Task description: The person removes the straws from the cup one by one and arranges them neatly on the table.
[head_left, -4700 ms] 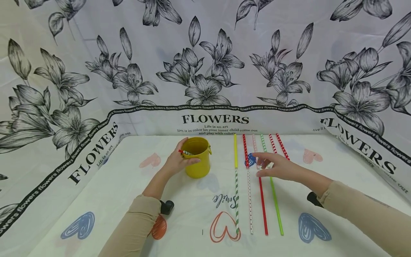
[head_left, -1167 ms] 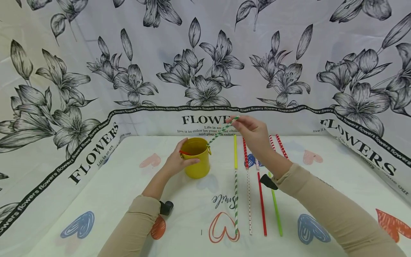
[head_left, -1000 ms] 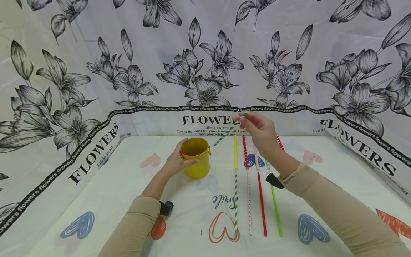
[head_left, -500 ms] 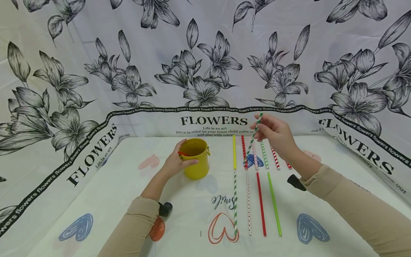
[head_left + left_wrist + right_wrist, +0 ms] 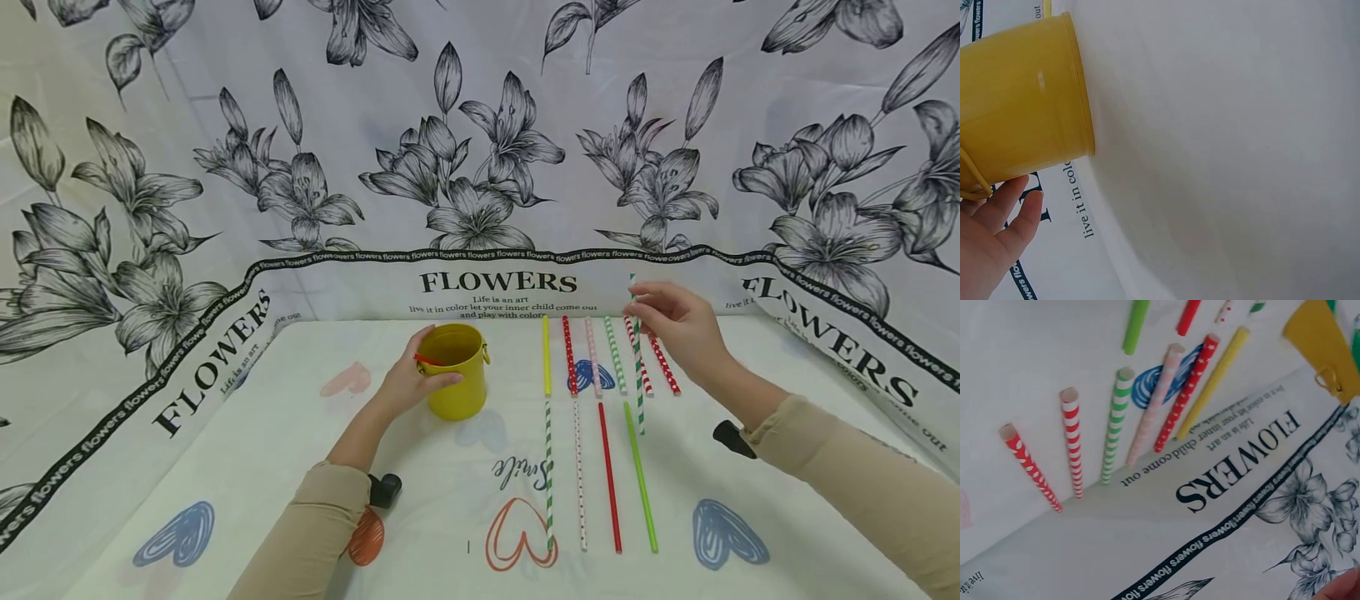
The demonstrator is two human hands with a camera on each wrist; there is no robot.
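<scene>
Two hands at work: left hand (image 5: 408,382) curls round yellow cup (image 5: 453,371) on table (image 5: 247,450); right hand (image 5: 678,327) pinches green-striped straw (image 5: 638,375) upright over the straw rows. Wrist views cut off most of both hands; right grip unseen there. Left wrist view shows cup wall (image 5: 1019,103) close up.

My left hand (image 5: 408,382) is reaching toward eleven o'clock, fingers curling and gripping, forearm lying low. My right hand (image 5: 678,327) is hovering raised at about one o'clock, thumb and fingertips pinching together, wrist bending, sleeved forearm angling in from four o'clock.
</scene>
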